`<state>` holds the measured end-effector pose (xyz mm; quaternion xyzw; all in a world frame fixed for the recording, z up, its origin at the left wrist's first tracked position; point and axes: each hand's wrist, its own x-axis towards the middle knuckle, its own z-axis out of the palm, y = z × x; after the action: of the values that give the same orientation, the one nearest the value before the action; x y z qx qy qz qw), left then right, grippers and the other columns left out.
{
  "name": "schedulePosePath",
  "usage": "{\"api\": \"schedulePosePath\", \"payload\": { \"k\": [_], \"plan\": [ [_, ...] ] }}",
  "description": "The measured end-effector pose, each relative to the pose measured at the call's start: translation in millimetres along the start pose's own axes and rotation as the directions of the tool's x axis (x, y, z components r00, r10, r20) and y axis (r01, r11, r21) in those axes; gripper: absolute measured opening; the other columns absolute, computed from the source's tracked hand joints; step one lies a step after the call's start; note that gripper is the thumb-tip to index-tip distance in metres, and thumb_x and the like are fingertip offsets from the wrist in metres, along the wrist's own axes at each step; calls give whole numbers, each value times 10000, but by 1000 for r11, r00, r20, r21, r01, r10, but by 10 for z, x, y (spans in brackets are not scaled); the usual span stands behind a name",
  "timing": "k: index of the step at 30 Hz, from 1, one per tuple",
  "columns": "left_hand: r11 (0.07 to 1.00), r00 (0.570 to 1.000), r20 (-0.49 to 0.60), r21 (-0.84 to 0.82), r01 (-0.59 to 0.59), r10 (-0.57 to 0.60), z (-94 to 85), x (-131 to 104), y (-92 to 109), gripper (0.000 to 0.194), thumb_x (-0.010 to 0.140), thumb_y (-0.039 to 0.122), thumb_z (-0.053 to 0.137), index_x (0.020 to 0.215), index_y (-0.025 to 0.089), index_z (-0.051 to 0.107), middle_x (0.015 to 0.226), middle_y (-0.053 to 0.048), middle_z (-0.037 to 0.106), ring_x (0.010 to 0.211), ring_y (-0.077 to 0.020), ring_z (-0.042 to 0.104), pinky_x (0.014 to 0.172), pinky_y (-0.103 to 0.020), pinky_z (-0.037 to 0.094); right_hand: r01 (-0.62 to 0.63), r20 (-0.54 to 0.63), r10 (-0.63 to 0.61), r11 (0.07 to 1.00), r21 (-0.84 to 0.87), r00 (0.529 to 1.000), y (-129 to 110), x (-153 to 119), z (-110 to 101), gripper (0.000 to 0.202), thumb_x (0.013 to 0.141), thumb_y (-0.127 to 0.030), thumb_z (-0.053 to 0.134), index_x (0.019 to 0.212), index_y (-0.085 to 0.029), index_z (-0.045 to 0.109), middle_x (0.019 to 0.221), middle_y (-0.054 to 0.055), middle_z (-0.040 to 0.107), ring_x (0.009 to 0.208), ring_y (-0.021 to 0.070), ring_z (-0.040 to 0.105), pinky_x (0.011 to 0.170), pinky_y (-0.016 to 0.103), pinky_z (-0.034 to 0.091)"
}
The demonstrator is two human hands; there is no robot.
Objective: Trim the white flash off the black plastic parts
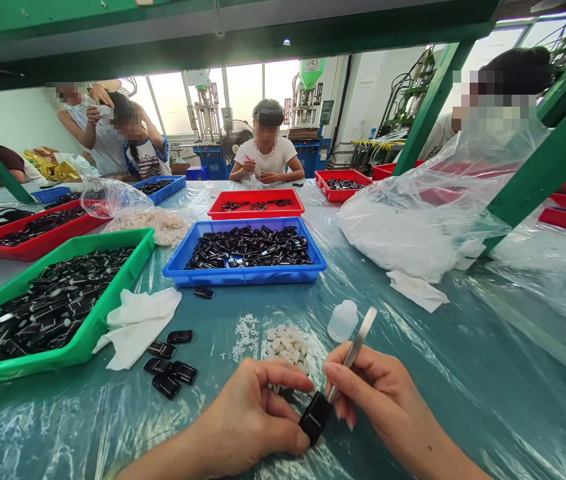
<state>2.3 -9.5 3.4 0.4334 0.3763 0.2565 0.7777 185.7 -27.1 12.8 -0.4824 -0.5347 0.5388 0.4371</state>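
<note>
Between thumb and fingers, my left hand (257, 417) grips a small black plastic part (316, 418), tilted above the table. My right hand (380, 397) is closed around a pair of metal tweezers (360, 337); their lower end meets the top edge of the black part, and the tips are hidden there. Just beyond my hands lies a pile of off-white small pieces (287, 343), with tiny white bits (245, 335) to its left. A translucent small bottle (343, 321) stands near the tweezers. Several loose black parts (170, 370) rest left of my left hand.
A blue tray (245, 276) and a green tray (127, 267) hold many black parts. A white cloth (135, 327) lies beside the green tray. Clear plastic bags (413, 233) and a green metal post (547, 160) stand at right. Another person (266, 150) sits opposite.
</note>
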Motion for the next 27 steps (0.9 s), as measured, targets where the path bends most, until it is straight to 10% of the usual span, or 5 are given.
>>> {"api": "schedulePosePath", "payload": {
  "k": [27],
  "plan": [
    [1000, 1000, -16, -19, 11, -12, -3, -5, 2, 463, 453, 3, 719, 891, 112, 613, 1056, -102, 603, 526, -106, 635, 455, -180, 383, -8, 17, 8, 1000, 1, 1000, 8, -8, 10, 314, 794, -458, 606, 705, -159, 572, 534, -26, 535, 462, 96, 509, 456, 220, 444]
  ]
}}
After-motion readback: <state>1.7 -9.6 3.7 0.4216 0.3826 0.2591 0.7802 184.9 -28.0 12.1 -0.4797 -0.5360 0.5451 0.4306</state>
